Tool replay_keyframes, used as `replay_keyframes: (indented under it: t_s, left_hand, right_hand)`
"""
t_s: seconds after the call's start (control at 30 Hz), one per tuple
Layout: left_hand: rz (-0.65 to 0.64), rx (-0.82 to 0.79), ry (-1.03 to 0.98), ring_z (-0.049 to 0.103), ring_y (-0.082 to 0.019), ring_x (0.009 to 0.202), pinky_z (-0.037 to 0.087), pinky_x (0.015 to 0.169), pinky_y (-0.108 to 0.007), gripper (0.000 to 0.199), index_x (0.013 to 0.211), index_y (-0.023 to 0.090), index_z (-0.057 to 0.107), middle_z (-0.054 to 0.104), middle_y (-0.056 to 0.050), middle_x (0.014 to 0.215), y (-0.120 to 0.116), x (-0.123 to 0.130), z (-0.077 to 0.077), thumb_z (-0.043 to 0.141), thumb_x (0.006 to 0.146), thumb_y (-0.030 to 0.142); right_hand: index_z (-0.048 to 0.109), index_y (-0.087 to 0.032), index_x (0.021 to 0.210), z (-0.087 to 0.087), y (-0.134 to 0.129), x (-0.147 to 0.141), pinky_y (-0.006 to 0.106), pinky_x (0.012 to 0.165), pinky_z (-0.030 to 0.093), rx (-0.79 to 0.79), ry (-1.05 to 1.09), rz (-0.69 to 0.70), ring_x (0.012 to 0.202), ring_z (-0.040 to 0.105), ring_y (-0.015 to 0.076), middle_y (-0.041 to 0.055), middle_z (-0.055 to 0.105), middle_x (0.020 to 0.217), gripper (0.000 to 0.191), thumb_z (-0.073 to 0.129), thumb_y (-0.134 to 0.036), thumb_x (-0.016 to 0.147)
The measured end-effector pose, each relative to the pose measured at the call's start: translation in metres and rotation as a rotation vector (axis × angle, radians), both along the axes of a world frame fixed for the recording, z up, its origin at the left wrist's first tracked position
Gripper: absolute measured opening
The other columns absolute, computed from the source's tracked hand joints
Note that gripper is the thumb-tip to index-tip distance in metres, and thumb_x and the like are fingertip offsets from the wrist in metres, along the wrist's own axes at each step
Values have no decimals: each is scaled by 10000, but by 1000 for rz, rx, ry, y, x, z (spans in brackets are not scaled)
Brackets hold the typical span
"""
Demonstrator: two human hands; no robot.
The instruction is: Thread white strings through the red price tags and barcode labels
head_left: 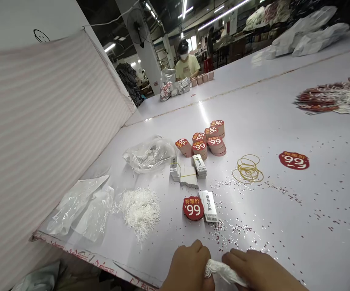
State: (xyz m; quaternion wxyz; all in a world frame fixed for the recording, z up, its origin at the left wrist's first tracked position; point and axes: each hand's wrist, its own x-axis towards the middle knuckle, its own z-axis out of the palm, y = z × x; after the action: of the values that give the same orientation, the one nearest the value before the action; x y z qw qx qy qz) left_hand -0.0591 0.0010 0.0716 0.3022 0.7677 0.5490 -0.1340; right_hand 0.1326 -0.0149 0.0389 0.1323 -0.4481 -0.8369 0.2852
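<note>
At the front edge of the table, my left hand (190, 264) is closed around one end of a bundle of white strings (223, 271). My right hand (254, 266) grips the same bundle from the other side, its fingers partly hidden. Just beyond my hands lie a small pile of red round price tags (193, 208) marked 99 and, touching it, a pile of white hang tags (208, 207) with black print and a barcode. To the left spreads a loose heap of white strings (140, 210).
Behind stand stacked red tags (216, 145), banded white tags (188, 176) and a clear plastic bag (150, 155). Rubber bands (247, 169), a single red tag (294, 160) and scattered confetti-like bits lie to the right. Plastic bags (78, 206) lie left. A person (187, 66) works across the table.
</note>
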Motion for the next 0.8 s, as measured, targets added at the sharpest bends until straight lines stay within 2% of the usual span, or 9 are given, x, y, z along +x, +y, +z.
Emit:
replay_keyframes:
  t_s: [0.1, 0.17, 0.23, 0.33, 0.4, 0.43, 0.53, 0.67, 0.8]
  left_hand:
    - [26, 13, 65, 599, -404, 1125, 458, 950, -534, 417, 1157, 112, 680, 658, -185, 1241, 5, -1, -16, 715, 753, 207]
    - [54, 22, 98, 525, -432, 1251, 405, 1035, -576, 530, 1227, 89, 653, 603, -223, 1354, 5, -4, -25, 784, 752, 285]
    - [79, 28, 111, 478, -436, 1322, 362, 1098, -582, 642, 1279, 107, 638, 548, -224, 1445, 2, -10, -36, 836, 723, 361]
    - [134, 109, 102, 485, -414, 1349, 350, 1125, -580, 509, 1294, 197, 657, 551, -177, 1473, -2, -22, -58, 752, 813, 331]
    - [178, 176, 55, 512, -428, 1327, 386, 1092, -596, 447, 1292, 205, 668, 560, -183, 1462, -2, -30, -69, 685, 854, 292]
    - [196, 190, 4, 519, -439, 1318, 403, 1079, -595, 482, 1303, 193, 664, 560, -191, 1460, -1, -33, -71, 700, 834, 300]
    - [291, 222, -197, 459, -443, 1370, 387, 1115, -567, 764, 1417, 149, 562, 499, -200, 1512, 11, -38, -63, 792, 717, 349]
    - [482, 294, -335, 261, -366, 1503, 261, 1207, -530, 918, 1566, 143, 314, 305, -168, 1633, 37, -38, -40, 749, 766, 266]
    - [429, 228, -445, 201, -333, 1527, 238, 1227, -491, 1098, 1593, 161, 219, 236, -160, 1656, 63, -36, -39, 838, 687, 207]
  right_hand:
    - [729, -235, 927, -19, 6, 0, 393, 648, 581, 122, -210, -15, 753, 729, 281, 38, 767, 904, 432, 536, 58, 674]
    - [754, -193, 1070, -33, 9, 4, 508, 764, 596, 145, -233, -17, 931, 731, 363, 129, 761, 1085, 500, 564, 38, 670]
    - [723, -161, 1240, -43, 11, 12, 588, 868, 574, 190, -223, -3, 1107, 677, 423, 190, 698, 1262, 557, 619, -55, 703]
    - [659, -168, 1359, -48, 16, 27, 539, 906, 588, 260, -131, -36, 1157, 665, 381, 173, 651, 1348, 521, 593, -264, 852]
    - [620, -159, 1398, -48, 24, 32, 472, 906, 602, 253, -67, -108, 1138, 681, 332, 161, 644, 1359, 517, 522, -361, 932]
    - [593, -147, 1419, -48, 30, 32, 453, 919, 598, 230, -49, -152, 1145, 679, 318, 163, 636, 1367, 537, 490, -399, 957]
    - [478, -117, 1498, -50, 52, 23, 435, 1006, 547, 155, -39, -248, 1253, 610, 301, 173, 556, 1456, 637, 454, -474, 971]
    - [386, -78, 1543, -55, 80, 2, 474, 1082, 467, 130, -89, -266, 1387, 464, 336, 217, 396, 1567, 761, 576, -441, 903]
    - [373, -82, 1556, -51, 98, -11, 522, 1087, 428, 99, -151, -221, 1456, 331, 391, 252, 295, 1612, 941, 783, -341, 750]
